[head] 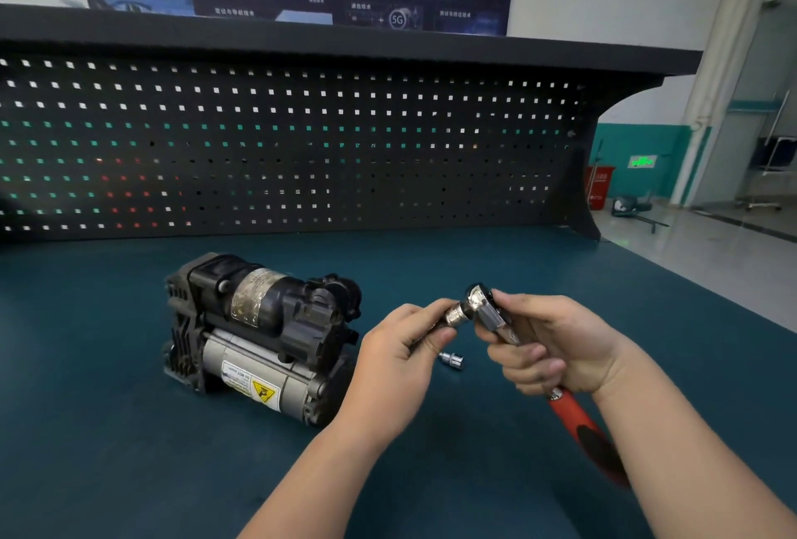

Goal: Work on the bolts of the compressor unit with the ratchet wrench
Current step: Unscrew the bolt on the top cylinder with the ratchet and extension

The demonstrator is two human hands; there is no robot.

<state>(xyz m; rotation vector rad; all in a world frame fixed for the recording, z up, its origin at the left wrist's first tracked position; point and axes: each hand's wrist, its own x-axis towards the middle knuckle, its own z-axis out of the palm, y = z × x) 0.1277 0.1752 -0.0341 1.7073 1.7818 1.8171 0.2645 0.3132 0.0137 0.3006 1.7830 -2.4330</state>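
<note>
Both forearms reach in from the near edge over the teal counter [108, 430]. One compressor unit [258, 336] lies on the left, untouched, apart from either hand. Beside it, the left hand [399, 359] pinches a socket [456, 315] in curled fingers, mating it to the head of the one ratchet wrench [487, 308], whose shank the right hand [556, 344] grips. A second socket [452, 359] lies below. By my judgement this is setup only; every bolt remains.
</note>
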